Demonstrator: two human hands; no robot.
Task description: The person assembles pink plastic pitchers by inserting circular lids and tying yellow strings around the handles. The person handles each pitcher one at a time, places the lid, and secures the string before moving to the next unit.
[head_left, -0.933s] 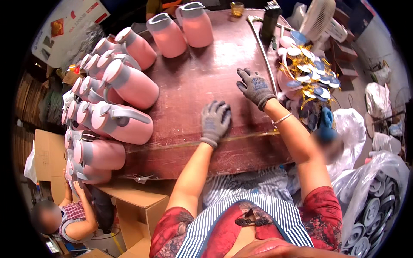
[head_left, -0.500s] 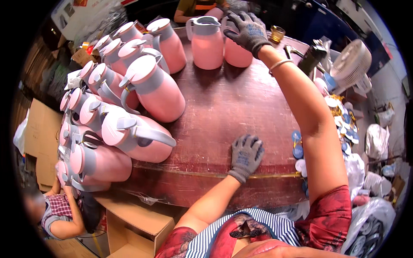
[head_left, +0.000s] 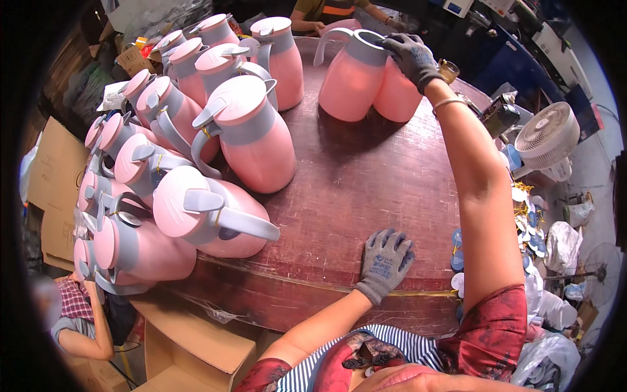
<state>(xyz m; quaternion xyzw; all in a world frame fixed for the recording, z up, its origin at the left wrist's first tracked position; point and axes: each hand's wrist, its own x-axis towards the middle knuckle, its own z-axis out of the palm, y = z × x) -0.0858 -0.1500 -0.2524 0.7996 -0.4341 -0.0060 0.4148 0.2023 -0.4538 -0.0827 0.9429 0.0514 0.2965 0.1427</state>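
At the far side of the table stand two pink pitchers with grey collars. The left pitcher [head_left: 353, 81] has an uncovered mouth, and its grey handle points left. Its neighbour, the right pitcher [head_left: 400, 95], touches it, with its top hidden under my right hand [head_left: 411, 60]. That gloved hand is closed at the tops of the pair, its fingertips hooked over the left pitcher's rim. My left hand [head_left: 386, 261], in a grey glove, lies on the table near the front edge with fingers spread, holding nothing.
Several lidded pink pitchers [head_left: 258, 147] crowd the table's left side. Small round tags [head_left: 457, 251] lie along the right edge, near a white fan [head_left: 547, 136]. An amber glass [head_left: 448, 70] stands beyond my right wrist. Below left is an open cardboard box [head_left: 189, 340]. Other people sit nearby.
My right hand has shifted from above the right pitcher to the pair's rims. Both pitchers have come nearer, and the left one's handle has swung outward. My left hand stays resting on the table.
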